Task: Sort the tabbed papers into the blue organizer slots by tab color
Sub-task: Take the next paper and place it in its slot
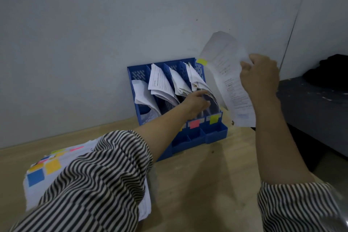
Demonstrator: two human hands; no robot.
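The blue organizer [199,133] stands on the wooden table [197,184], with its back against the grey wall [131,15]. It has four upright slots, and all four hold white papers that lean to the left. On its low front edge there are colour labels: a pink label [194,124] and a yellow-green label [213,119].

The right hand [260,75] holds one printed sheet [228,81] in the air, just to the right of the organizer. The fingers are curled around the right edge of the sheet. A yellow-green tab [202,61] sticks out from the left edge of this sheet, above the rightmost slot.

The left hand [195,102] reaches into the rightmost slot and touches the papers there [197,81]. It is blurred, so I cannot tell how its fingers lie.

The pile of tabbed papers [45,171] lies at the left on the table, partly under the striped sleeve [94,184]. Bare table is between the two arms. To the right there is a dark grey surface [310,103].
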